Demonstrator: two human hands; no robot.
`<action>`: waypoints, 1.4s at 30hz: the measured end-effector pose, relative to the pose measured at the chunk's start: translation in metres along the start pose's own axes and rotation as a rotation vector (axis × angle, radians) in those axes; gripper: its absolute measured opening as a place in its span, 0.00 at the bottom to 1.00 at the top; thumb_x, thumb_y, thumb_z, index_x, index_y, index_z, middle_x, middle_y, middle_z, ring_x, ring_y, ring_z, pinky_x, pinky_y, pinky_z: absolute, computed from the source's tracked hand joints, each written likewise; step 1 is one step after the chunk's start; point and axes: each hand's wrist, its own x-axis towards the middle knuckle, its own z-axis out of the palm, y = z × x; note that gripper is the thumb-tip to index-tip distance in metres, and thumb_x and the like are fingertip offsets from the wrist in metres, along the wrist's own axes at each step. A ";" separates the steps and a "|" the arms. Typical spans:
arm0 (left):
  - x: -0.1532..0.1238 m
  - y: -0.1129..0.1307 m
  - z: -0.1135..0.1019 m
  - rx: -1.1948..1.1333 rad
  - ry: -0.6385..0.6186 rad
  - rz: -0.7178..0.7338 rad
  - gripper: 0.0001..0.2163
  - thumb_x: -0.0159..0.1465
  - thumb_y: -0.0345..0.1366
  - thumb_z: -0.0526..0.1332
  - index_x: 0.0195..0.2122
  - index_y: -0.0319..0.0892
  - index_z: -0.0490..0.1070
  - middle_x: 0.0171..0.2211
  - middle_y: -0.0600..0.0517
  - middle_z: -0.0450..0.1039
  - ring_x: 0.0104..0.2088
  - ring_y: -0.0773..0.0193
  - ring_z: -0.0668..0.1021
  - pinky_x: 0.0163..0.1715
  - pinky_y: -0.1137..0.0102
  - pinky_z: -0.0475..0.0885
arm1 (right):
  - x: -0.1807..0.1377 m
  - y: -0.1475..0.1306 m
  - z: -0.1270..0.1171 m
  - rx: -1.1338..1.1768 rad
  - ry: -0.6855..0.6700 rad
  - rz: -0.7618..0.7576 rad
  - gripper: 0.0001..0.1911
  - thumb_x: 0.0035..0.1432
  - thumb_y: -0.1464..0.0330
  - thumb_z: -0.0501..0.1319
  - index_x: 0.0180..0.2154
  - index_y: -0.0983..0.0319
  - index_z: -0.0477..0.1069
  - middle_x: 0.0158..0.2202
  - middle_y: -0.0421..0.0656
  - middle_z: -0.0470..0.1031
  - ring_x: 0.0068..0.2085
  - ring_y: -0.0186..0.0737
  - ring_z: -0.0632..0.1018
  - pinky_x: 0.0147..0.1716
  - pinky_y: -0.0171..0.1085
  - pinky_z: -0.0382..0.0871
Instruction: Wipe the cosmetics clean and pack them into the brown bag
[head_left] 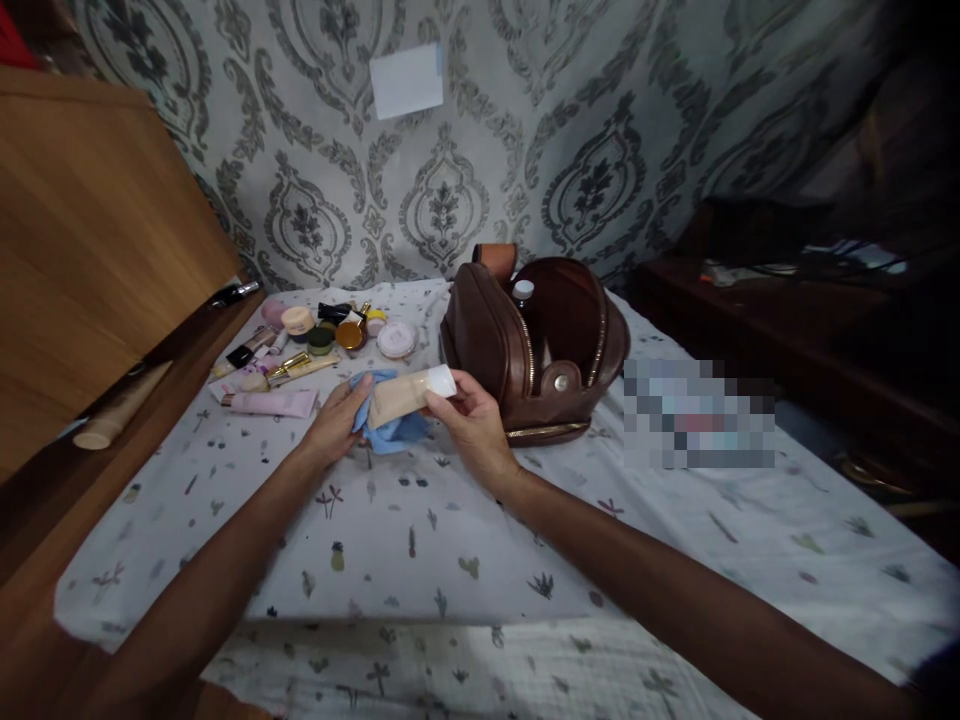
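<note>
Tube point(401, 398): likely light, soft, slick; grip stiffer white cap point(440, 381), 2 o'clock.
Right fingers point(466, 384): pinched at cap end.
Left fingers point(363, 387), 9 o'clock: seemingly closed on blue cloth point(397, 433), partly hidden.

Beige tube point(397, 398) with white cap point(441, 381), blue cloth point(403, 432), brown bag point(480, 325), grey damask-patterned wall point(480, 140)

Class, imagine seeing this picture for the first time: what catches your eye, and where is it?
Most striking, probably, is the brown bag, standing unzipped on the printed sheet. In front of it to the left, the left hand holds a blue cloth against a beige tube while the right hand grips its white-capped end. Behind the left hand lie assorted jars and tubes.
</note>
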 end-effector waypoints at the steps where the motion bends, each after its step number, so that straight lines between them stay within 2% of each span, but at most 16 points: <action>1: 0.000 -0.001 0.001 -0.018 0.016 0.008 0.24 0.54 0.60 0.68 0.32 0.40 0.73 0.16 0.58 0.66 0.13 0.71 0.66 0.11 0.75 0.58 | -0.001 0.000 0.000 0.005 -0.006 0.031 0.22 0.44 0.58 0.75 0.40 0.58 0.75 0.39 0.40 0.79 0.39 0.39 0.78 0.41 0.39 0.76; 5: 0.001 -0.004 0.002 0.016 0.035 0.028 0.27 0.50 0.62 0.68 0.30 0.39 0.74 0.21 0.54 0.72 0.19 0.68 0.71 0.19 0.74 0.66 | -0.002 0.000 0.000 0.081 -0.049 0.154 0.26 0.41 0.58 0.77 0.42 0.59 0.77 0.41 0.40 0.80 0.40 0.38 0.78 0.42 0.36 0.73; 9: 0.004 -0.006 -0.006 0.295 -0.067 0.051 0.28 0.54 0.65 0.63 0.24 0.40 0.71 0.19 0.55 0.70 0.21 0.67 0.70 0.19 0.74 0.63 | 0.000 -0.003 0.001 0.141 -0.086 0.174 0.25 0.42 0.55 0.76 0.41 0.59 0.77 0.41 0.41 0.80 0.43 0.39 0.78 0.46 0.38 0.72; 11: 0.005 -0.006 -0.009 0.416 -0.080 0.114 0.29 0.57 0.65 0.59 0.22 0.40 0.68 0.18 0.55 0.67 0.21 0.67 0.68 0.20 0.73 0.61 | 0.000 -0.007 0.002 0.154 -0.083 0.157 0.25 0.43 0.52 0.75 0.40 0.59 0.76 0.40 0.41 0.80 0.43 0.41 0.78 0.46 0.39 0.72; 14: 0.005 -0.005 -0.010 0.453 0.007 0.253 0.27 0.61 0.63 0.57 0.23 0.41 0.65 0.20 0.56 0.65 0.23 0.68 0.67 0.23 0.73 0.64 | -0.003 -0.011 0.004 0.169 -0.115 0.219 0.27 0.44 0.46 0.72 0.37 0.59 0.73 0.34 0.40 0.79 0.37 0.41 0.79 0.38 0.38 0.74; 17: 0.002 -0.004 -0.008 0.329 0.043 0.350 0.22 0.63 0.59 0.58 0.31 0.42 0.70 0.24 0.56 0.68 0.25 0.68 0.69 0.27 0.74 0.67 | -0.006 -0.014 0.004 0.177 -0.274 0.510 0.29 0.50 0.41 0.65 0.34 0.60 0.70 0.26 0.38 0.75 0.25 0.36 0.75 0.27 0.36 0.72; 20: -0.004 -0.003 -0.003 0.223 -0.051 0.382 0.21 0.63 0.58 0.59 0.41 0.43 0.74 0.32 0.52 0.74 0.31 0.64 0.74 0.34 0.72 0.71 | -0.007 -0.015 0.001 0.208 -0.449 0.838 0.32 0.57 0.38 0.55 0.33 0.62 0.71 0.21 0.37 0.70 0.18 0.30 0.69 0.20 0.32 0.68; 23: -0.014 0.003 0.003 0.309 -0.181 0.394 0.22 0.63 0.57 0.60 0.44 0.43 0.76 0.39 0.49 0.76 0.39 0.60 0.76 0.43 0.70 0.71 | -0.006 -0.013 -0.002 0.251 -0.507 0.965 0.35 0.62 0.39 0.49 0.32 0.64 0.72 0.21 0.37 0.70 0.17 0.28 0.68 0.18 0.29 0.65; 27: -0.025 0.013 0.011 0.423 -0.253 0.414 0.18 0.64 0.53 0.60 0.42 0.42 0.75 0.35 0.50 0.73 0.38 0.61 0.74 0.41 0.72 0.69 | -0.005 -0.013 -0.004 0.297 -0.504 1.014 0.36 0.62 0.39 0.50 0.33 0.67 0.74 0.22 0.39 0.71 0.18 0.28 0.68 0.18 0.28 0.65; 30: -0.027 0.016 0.012 0.419 -0.221 0.388 0.16 0.65 0.51 0.59 0.38 0.42 0.71 0.29 0.54 0.68 0.29 0.65 0.70 0.31 0.73 0.67 | -0.004 -0.015 -0.005 0.304 -0.473 1.019 0.34 0.63 0.41 0.51 0.35 0.67 0.75 0.24 0.43 0.75 0.22 0.31 0.73 0.22 0.30 0.70; 33: -0.027 0.015 0.012 0.409 -0.194 0.350 0.14 0.65 0.50 0.58 0.35 0.43 0.67 0.25 0.57 0.64 0.25 0.67 0.66 0.25 0.74 0.63 | -0.003 -0.017 -0.007 0.287 -0.490 1.010 0.28 0.65 0.47 0.54 0.37 0.67 0.75 0.26 0.44 0.76 0.23 0.33 0.75 0.24 0.32 0.73; 36: -0.028 0.014 0.011 0.438 -0.215 0.372 0.14 0.66 0.49 0.58 0.32 0.43 0.64 0.24 0.57 0.63 0.25 0.67 0.66 0.26 0.74 0.63 | -0.004 -0.017 -0.008 0.202 -0.537 0.956 0.21 0.59 0.54 0.65 0.39 0.67 0.74 0.25 0.42 0.76 0.22 0.32 0.74 0.21 0.31 0.72; 39: -0.029 0.014 0.011 0.468 -0.246 0.361 0.15 0.67 0.50 0.56 0.32 0.43 0.64 0.23 0.57 0.62 0.24 0.67 0.66 0.26 0.74 0.63 | -0.007 -0.016 -0.006 0.109 -0.529 0.891 0.22 0.50 0.56 0.72 0.38 0.66 0.73 0.25 0.41 0.76 0.21 0.32 0.74 0.19 0.31 0.72; 42: -0.028 0.014 0.010 0.486 -0.231 0.362 0.16 0.66 0.51 0.57 0.31 0.43 0.65 0.24 0.57 0.63 0.24 0.67 0.66 0.26 0.73 0.64 | -0.010 -0.015 -0.002 0.056 -0.503 0.874 0.25 0.45 0.54 0.74 0.35 0.64 0.70 0.24 0.41 0.76 0.21 0.33 0.74 0.19 0.32 0.72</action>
